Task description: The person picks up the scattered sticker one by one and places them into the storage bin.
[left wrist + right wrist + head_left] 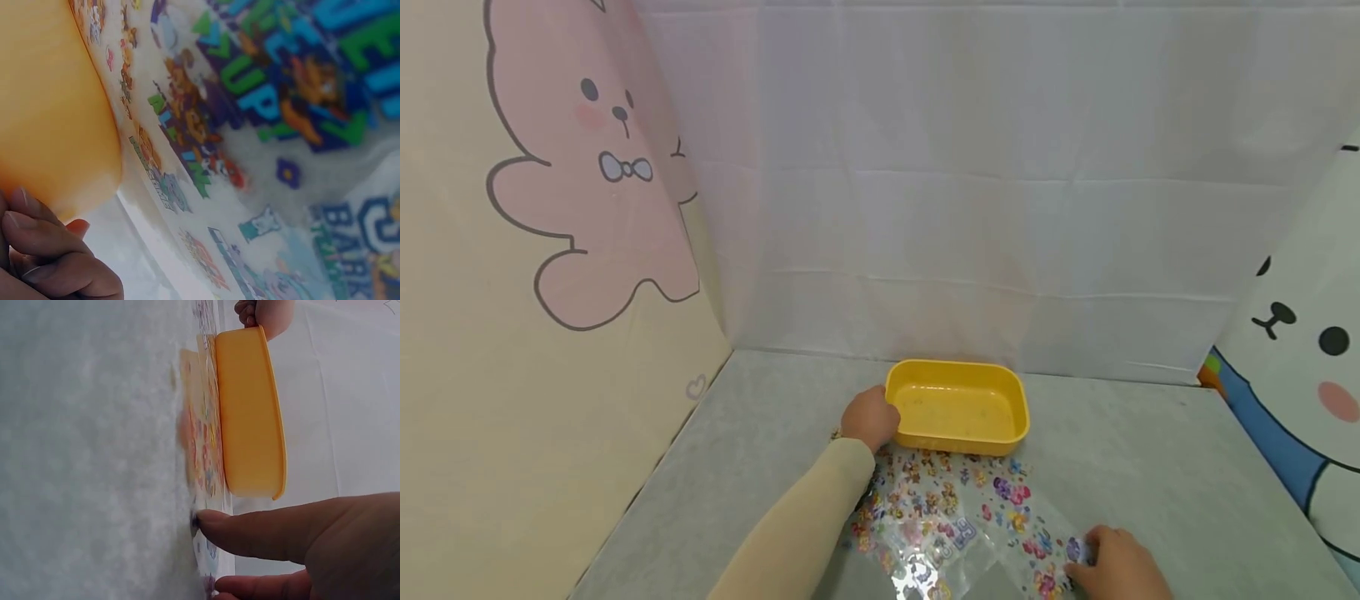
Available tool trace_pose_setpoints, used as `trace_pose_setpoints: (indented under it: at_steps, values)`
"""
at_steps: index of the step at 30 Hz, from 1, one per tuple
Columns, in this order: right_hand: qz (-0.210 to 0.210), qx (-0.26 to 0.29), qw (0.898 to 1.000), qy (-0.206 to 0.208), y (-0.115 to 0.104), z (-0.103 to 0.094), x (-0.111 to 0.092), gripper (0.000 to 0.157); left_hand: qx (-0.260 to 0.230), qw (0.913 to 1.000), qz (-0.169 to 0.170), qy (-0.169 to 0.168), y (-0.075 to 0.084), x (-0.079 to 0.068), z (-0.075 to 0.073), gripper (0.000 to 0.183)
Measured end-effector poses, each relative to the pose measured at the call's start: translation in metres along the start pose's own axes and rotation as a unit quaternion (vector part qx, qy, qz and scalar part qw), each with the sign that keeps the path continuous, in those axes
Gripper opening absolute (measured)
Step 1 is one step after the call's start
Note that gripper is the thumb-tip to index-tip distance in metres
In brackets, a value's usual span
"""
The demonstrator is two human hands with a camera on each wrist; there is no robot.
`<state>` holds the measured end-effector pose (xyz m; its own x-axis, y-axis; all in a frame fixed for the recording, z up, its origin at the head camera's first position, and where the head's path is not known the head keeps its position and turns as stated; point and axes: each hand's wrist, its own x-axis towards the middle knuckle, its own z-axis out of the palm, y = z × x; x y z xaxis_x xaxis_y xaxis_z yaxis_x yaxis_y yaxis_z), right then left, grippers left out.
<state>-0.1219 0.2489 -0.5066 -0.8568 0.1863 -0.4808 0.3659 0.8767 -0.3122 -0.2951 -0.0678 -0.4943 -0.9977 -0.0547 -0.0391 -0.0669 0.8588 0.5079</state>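
Note:
My left hand (pixel 871 419) grips the left end of a shallow yellow plastic bin (pixel 958 444). In the left wrist view its curled fingers (pixel 56 250) lie against the bin's lower corner. Clear sticker sheets (pixel 958 500), printed with small colourful cartoon figures, lie overlapping in front of the bin. My right hand (pixel 1120 565) is at the sheets' right edge, thumb and fingertips pinching it. Up close in the right wrist view, the thumb (pixel 262 531) touches the sheet edge. Part of the sheets is hidden by the left forearm and glare.
The sheets and bin are on a grey tabletop (pixel 1150 467). A white cloth (pixel 925 183) hangs behind it. On the left stands a cream panel with a pink cartoon bear (pixel 625 217); a white cartoon bear (pixel 1300 358) is on the right.

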Motion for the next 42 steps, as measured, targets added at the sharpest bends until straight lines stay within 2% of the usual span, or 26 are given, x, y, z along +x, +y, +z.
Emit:
trace_pose_setpoints:
  at_steps: [3,9,16,22,24,31,42]
  values:
    - [0.021,-0.013,1.0,0.003,0.0,0.0,-0.001,0.06,0.009,1.0,-0.001,0.003,0.0,0.003,0.003,0.024]
    - [0.042,-0.027,0.999,0.001,0.002,0.002,0.003,0.062,0.01,0.9999,-0.005,0.01,0.0,0.007,0.004,0.026]
    - [0.04,-0.021,0.999,-0.009,0.0,0.0,0.002,0.054,0.014,0.9997,-0.003,0.018,0.001,0.007,0.006,0.023]
    - [0.028,-0.048,0.998,-0.005,-0.002,0.0,-0.003,0.049,0.015,0.9998,-0.005,0.014,0.003,0.005,0.005,0.021]
    - [0.025,-0.059,0.998,-0.006,-0.001,0.001,-0.005,0.051,0.022,0.9997,-0.005,0.013,0.003,0.005,0.006,0.021]
    - [0.027,-0.068,0.997,-0.016,0.002,0.002,-0.005,0.071,0.043,0.999,-0.006,0.012,0.005,0.007,0.01,0.021]
    - [0.014,-0.057,0.998,-0.032,0.004,0.001,-0.004,0.064,0.046,0.9988,-0.014,0.007,0.009,0.006,0.01,0.015]
